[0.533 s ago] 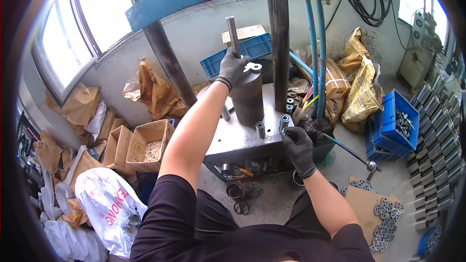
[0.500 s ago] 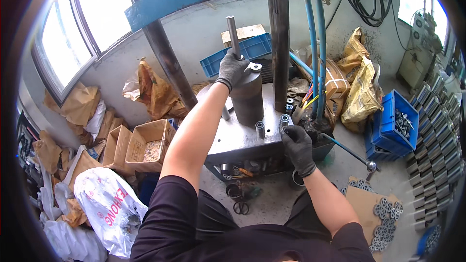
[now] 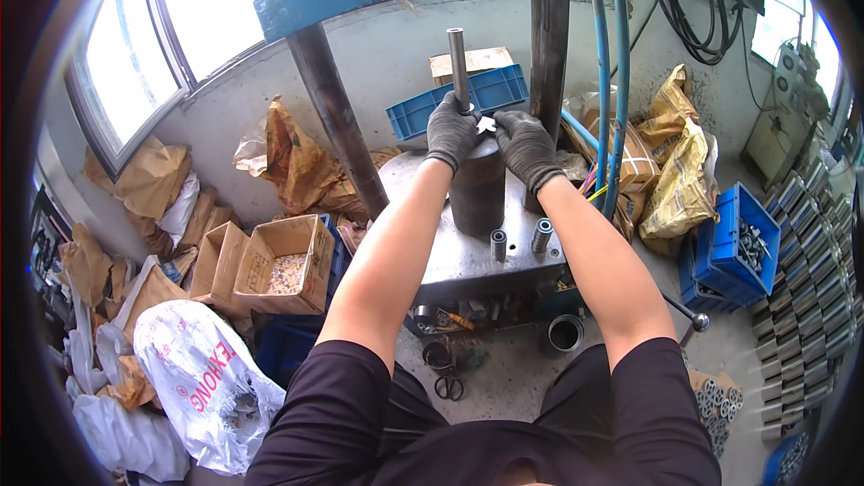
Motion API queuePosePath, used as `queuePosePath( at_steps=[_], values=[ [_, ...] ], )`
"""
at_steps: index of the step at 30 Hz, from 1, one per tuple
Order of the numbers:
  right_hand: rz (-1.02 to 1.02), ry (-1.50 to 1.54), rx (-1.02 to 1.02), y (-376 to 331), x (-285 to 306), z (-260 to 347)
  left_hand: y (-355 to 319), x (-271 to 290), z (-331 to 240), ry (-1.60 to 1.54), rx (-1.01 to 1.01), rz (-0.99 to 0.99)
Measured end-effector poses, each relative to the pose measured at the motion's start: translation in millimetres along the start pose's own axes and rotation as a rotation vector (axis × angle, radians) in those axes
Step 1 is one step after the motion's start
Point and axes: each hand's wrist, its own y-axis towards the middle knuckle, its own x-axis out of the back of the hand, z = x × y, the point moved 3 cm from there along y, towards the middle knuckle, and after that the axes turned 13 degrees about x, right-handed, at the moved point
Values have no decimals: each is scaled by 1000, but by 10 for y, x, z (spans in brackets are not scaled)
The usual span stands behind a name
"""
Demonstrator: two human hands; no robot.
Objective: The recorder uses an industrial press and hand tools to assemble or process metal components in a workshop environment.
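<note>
Both gloved hands rest on top of a dark metal cylinder [image 3: 478, 189] that stands upright on the steel press table [image 3: 468, 256]. The left hand [image 3: 450, 130] curls its fingers round the base of a thin upright rod [image 3: 458, 67] rising from the cylinder's top. The right hand [image 3: 525, 146] lies just beside it, fingers bent and close together over the cylinder's rim, touching a small white piece [image 3: 487, 124] between the two hands; whether it pinches that piece cannot be told. Two short metal sleeves [image 3: 519, 240] stand on the table in front of the cylinder. A blue crate [image 3: 463, 101] sits behind the press, another blue crate of metal parts [image 3: 731, 247] stands on the floor to the right, and an open cardboard box [image 3: 283, 261] lies to the left.
</note>
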Motion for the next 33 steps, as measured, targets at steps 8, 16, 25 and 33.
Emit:
queuePosePath(
  at_steps=[8, 16, 25, 33],
  values=[
    [53, 38, -146, -17, -67, -94, -205, 54, -311, 77, 1, 21],
    [30, 1, -177, 98, -87, 96, -340, 168, -334, -1207, -326, -8],
    [-2, 21, -148, 293, 37, 359, -280, 394, -282, -1161, -270, 40],
    [-5, -1, -154, 256, 29, 282, -322, 338, -295, -1246, -168, 32]
  ],
)
